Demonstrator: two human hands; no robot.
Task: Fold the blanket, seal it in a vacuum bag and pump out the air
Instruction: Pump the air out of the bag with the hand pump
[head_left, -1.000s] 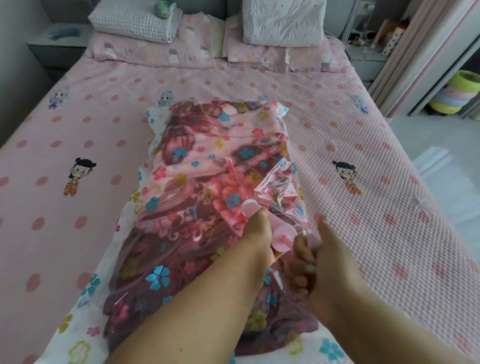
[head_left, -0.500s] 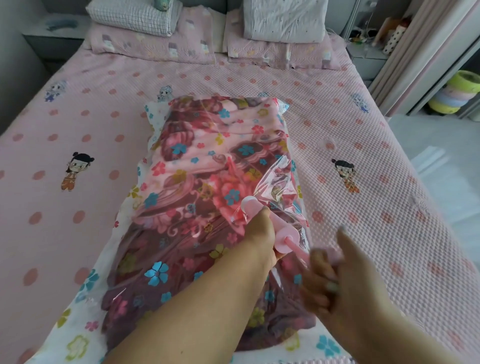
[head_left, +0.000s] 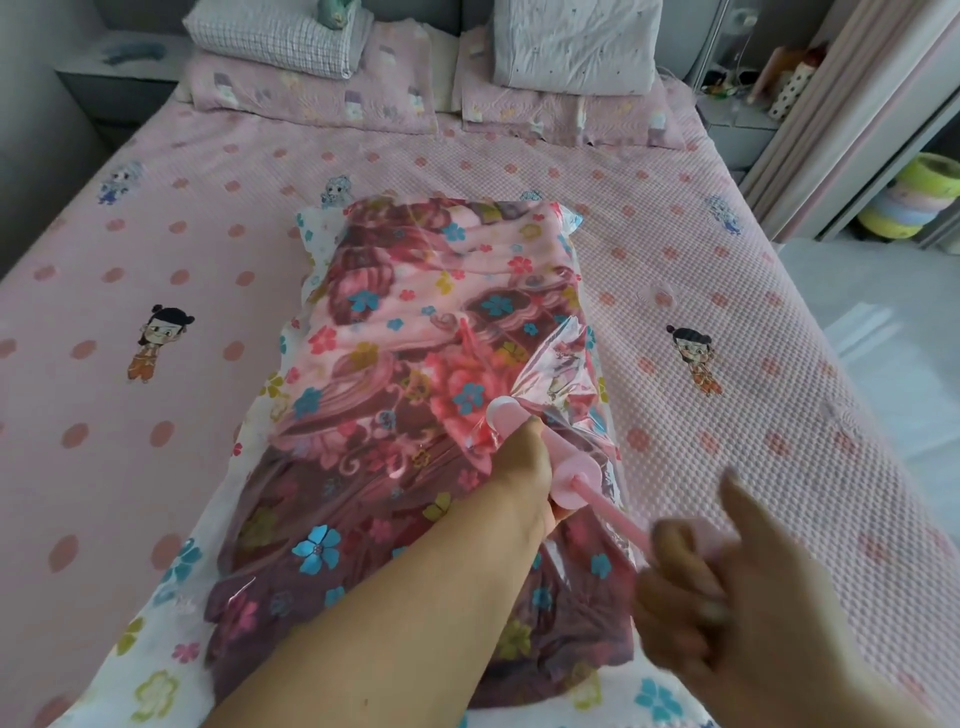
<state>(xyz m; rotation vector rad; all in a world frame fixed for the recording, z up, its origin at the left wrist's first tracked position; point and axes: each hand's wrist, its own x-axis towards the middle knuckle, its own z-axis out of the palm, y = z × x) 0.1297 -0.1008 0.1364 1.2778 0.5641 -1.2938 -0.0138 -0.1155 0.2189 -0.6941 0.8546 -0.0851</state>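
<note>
A folded blanket (head_left: 415, 332) in pink and dark red flower print lies inside a clear vacuum bag (head_left: 566, 358) with a white flowered border, lengthwise on the bed. A pink hand pump (head_left: 563, 475) stands tilted on the bag's right side. My left hand (head_left: 524, 467) grips the pump's barrel. My right hand (head_left: 691, 582), blurred, grips the pump's handle, with the thin pink rod (head_left: 610, 512) drawn out between barrel and handle.
The bed (head_left: 727, 364) has a pink dotted cover with cartoon figures. Pillows (head_left: 571, 41) and a folded checked cloth (head_left: 275, 39) lie at its head. Nightstands flank the bed; the floor (head_left: 893, 322) and a curtain are to the right.
My right hand has pulled the pump's handle back toward me, so the rod now shows extended. My left hand stays on the barrel.
</note>
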